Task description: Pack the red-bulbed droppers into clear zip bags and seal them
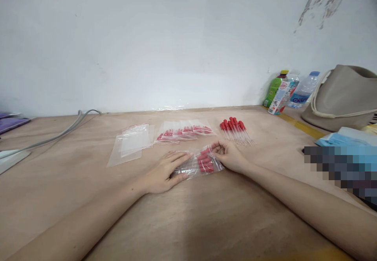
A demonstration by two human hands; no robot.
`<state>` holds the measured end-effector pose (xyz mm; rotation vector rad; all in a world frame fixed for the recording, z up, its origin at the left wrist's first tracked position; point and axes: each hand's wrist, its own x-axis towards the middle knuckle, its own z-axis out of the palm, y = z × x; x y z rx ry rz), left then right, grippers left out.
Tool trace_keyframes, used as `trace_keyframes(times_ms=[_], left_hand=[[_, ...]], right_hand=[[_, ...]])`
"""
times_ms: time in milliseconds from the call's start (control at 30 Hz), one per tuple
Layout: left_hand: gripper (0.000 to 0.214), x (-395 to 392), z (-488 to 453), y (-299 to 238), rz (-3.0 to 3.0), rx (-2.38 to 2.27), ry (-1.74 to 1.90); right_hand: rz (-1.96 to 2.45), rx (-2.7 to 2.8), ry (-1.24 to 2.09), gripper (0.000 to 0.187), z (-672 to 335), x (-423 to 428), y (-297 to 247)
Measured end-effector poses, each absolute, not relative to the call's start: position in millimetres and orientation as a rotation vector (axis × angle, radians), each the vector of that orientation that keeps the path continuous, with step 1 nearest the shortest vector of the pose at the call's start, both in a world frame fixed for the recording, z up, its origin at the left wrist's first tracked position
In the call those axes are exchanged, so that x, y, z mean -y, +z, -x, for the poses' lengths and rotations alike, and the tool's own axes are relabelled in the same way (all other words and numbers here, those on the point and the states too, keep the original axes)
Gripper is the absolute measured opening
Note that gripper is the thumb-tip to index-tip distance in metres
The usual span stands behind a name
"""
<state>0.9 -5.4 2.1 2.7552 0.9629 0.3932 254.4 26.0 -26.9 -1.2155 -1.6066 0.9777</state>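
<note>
A clear zip bag [193, 169] lies flat on the table between my hands, with several red-bulbed droppers [205, 162] inside, their bulbs toward the right. My left hand [165, 171] rests on the bag's left part, fingers stretched out and apart. At the right end, my right hand [229, 156] pinches the bag's edge between thumb and fingers. Just beyond it a pile of loose droppers [235, 126] has its red bulbs pointing away from me. Filled zip bags [179, 132] overlap in a row behind my left hand. Flat, unfilled zip bags [132, 141] lie to their left.
A grey cable [63, 132] crosses the table's left side, near a purple item [13, 123]. Along the right back stand a green bottle [274, 90], a carton-like pack [281, 98], a water bottle [304, 90] and a grey-beige bag [343, 96]. A blurred-out dark object [335, 170] lies nearer right.
</note>
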Motion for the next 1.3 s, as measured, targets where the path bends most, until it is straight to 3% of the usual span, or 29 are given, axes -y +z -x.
trace_keyframes(times_ms=[333, 567, 800, 967, 1100, 1300], left_hand=[[0.05, 6.0, 0.1, 0.3, -2.74, -0.995, 0.363], [0.049, 5.4, -0.2, 0.0, -2.732, -0.988, 0.364], [0.049, 5.3, 0.4, -1.4, -2.736, -0.982, 0.382], [0.05, 5.2, -0.1, -0.4, -2.721, -0.973, 0.401], [0.053, 6.2, 0.2, -0.1, -2.693, -0.933, 0.447], [0.058, 7.6, 2.3, -0.4, -2.655, -1.051, 0.553]], right_hand=[[1.053, 1.873, 0.982, 0.019, -260.2, -22.0, -21.3], [0.944, 1.89, 1.33, 0.02, -257.9, -16.9, -11.3], [1.391, 1.365, 1.214, 0.015, -258.8, -20.5, -10.1], [1.114, 1.493, 1.572, 0.023, -248.2, -15.5, -6.9], [1.127, 1.478, 1.464, 0.024, -246.2, -12.0, -8.4], [0.908, 1.253, 1.638, 0.017, -264.6, -14.9, 11.3]])
